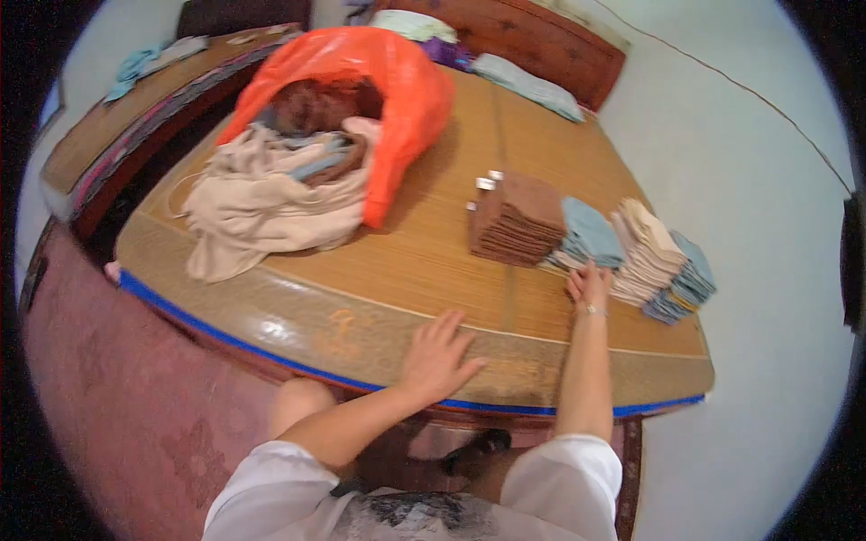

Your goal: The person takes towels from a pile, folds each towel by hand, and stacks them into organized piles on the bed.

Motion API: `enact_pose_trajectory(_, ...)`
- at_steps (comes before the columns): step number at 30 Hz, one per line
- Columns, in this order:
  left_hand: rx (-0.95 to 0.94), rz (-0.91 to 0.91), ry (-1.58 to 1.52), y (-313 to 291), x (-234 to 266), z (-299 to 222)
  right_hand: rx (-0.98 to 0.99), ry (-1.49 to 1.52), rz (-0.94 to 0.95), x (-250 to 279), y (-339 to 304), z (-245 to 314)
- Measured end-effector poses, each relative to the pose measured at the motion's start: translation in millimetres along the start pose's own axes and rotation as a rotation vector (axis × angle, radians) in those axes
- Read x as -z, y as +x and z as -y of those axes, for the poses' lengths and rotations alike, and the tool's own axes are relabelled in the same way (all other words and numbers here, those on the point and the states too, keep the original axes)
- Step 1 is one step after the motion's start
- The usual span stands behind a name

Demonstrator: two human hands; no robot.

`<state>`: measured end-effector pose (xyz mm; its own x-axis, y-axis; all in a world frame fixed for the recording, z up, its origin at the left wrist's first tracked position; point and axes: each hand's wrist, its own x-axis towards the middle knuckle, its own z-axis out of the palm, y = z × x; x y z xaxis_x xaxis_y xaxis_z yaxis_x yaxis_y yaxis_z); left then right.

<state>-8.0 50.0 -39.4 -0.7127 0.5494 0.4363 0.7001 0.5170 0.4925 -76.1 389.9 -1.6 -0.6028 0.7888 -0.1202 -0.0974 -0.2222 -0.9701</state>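
Note:
My left hand [439,359] is open with its fingers spread, at the mat's front edge on the bed, holding nothing. My right hand [591,287] reaches to the near edge of a light blue stack of folded cloths [591,233], its fingers apart and touching or just at the cloth. Left of that stands a taller stack of folded brown cloths [516,216] with white tags. To the right are a stack of folded cream cloths [647,252] and a stack of folded blue-grey cloths [687,278].
On the bed's left a big orange plastic bag [419,99] lies with its mouth facing me, and loose beige cloths [280,198] spill out. Pillows [528,86] rest by the wooden headboard [532,45]. A second bed [99,149] stands left; a wall [758,225] bounds the right.

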Motion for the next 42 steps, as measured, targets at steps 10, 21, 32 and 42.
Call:
enact_pose_trajectory(10,0.002,-0.01,-0.083,-1,-3,2,0.033,-0.07,0.258,20,-102,-48)
enact_pose_trajectory(21,-0.171,-0.245,0.041,47,86,80,0.155,-0.152,0.613,14,-210,-17)
enact_pose_trajectory(32,-0.075,-0.43,0.651,83,170,164,0.237,-0.226,0.672,9,-209,-17)
enact_pose_trajectory(42,0.167,-0.425,0.602,105,176,179,0.554,-0.539,0.612,14,-207,-19)
